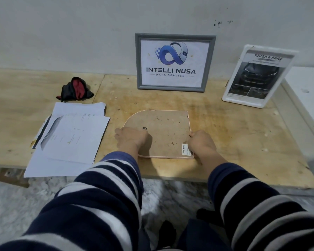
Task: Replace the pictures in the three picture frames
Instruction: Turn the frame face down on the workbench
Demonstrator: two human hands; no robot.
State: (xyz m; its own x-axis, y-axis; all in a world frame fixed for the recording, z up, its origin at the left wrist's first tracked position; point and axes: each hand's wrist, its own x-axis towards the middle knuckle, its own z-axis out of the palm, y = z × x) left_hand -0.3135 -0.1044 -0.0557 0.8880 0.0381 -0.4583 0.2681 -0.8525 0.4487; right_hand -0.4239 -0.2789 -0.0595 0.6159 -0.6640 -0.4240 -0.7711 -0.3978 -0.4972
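Note:
A pink-edged picture frame (168, 131) lies face down on the plywood table (234, 134), its brown backing board up, with one rounded corner at the far left and a barcode sticker near the front right. My left hand (132, 139) grips its left edge, fingers curled over the backing. My right hand (201, 142) grips its right edge beside the sticker. A grey frame (175, 62) with a logo print leans on the wall behind. A white frame (257, 76) with a car print stands at the back right. Loose printed sheets (69, 136) lie to the left.
A black and red cloth pouch (76, 89) sits behind the sheets at the back left. The table's front edge (170, 178) runs just behind my striped sleeves; the sheets hang over it. A grey wall (80, 33) closes off the back.

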